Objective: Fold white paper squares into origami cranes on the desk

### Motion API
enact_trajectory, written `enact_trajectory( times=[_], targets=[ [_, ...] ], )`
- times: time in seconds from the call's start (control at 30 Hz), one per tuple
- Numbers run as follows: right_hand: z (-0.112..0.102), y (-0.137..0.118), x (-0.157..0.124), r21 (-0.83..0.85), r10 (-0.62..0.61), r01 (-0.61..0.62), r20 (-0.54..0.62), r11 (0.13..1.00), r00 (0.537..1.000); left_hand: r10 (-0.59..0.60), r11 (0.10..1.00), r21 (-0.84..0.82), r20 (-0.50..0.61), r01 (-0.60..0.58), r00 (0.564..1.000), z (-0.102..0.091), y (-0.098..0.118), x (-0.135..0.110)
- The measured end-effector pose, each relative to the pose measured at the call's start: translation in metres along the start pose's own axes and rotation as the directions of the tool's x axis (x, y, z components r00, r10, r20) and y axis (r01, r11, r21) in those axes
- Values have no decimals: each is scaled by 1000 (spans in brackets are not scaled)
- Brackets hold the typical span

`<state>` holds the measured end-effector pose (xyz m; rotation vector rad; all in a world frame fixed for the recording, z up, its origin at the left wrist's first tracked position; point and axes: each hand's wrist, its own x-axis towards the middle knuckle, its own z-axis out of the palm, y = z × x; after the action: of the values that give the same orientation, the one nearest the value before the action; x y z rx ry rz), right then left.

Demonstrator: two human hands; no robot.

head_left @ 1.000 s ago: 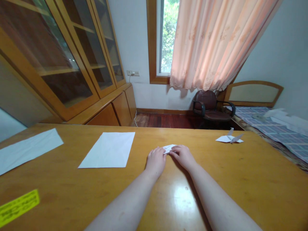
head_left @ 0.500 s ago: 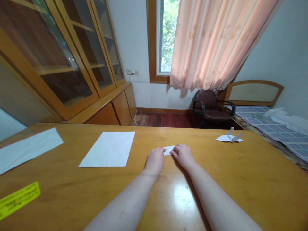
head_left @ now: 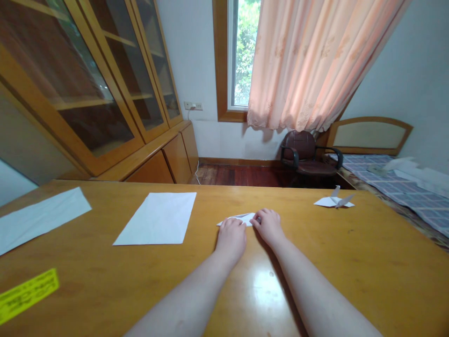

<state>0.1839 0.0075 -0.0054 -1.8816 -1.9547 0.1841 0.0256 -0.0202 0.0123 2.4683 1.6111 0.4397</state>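
A small piece of folded white paper (head_left: 247, 217) lies on the wooden table between my hands, its left tip poking out past my left fingers. My left hand (head_left: 232, 238) rests palm down at the paper's near edge, its fingers closed together and pressing on it. At the right end, my right hand (head_left: 268, 226) pinches the paper between thumb and fingers. The undersides of the left fingers are hidden. Far to the right stands a folded paper crane (head_left: 335, 201) with its wings spread.
A flat white sheet (head_left: 159, 218) lies left of my hands. Further left are another white paper strip (head_left: 45, 216) and a yellow label with dark writing (head_left: 28, 295). Beyond the table (head_left: 333, 262) stand a dark red armchair (head_left: 301, 152), a bed (head_left: 389, 171) and a glass-door cabinet (head_left: 150, 135).
My left hand has shifted slightly right and nearer to me, uncovering the paper's left tip and upper edge. My right hand stays nearly in place at the right end.
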Motion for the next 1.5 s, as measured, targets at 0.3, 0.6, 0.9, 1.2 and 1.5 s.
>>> enact_trajectory(
  times=[0.3, 0.6, 0.9, 1.2, 1.5],
  targets=[
    [6, 4, -1, 56, -7, 11, -71, 998, 997, 46, 999, -29, 10, -46, 999, 3, 0, 0],
    [14, 9, 2, 58, -28, 26, 33, 998, 999, 16, 1000, -1, 31, -16, 999, 2, -1, 1],
    [3, 7, 4, 248, 90, -72, -63, 966, 994, 19, 1000, -2, 14, -19, 1000, 7, -4, 1],
    [0, -1, 3, 124, 100, -114, 116, 986, 988, 37, 999, -36, 15, -36, 999, 10, -5, 3],
    [-4, -3, 1, 115, 81, -99, 153, 988, 985, 52, 999, -14, 62, -51, 997, 5, -3, 4]
  ],
)
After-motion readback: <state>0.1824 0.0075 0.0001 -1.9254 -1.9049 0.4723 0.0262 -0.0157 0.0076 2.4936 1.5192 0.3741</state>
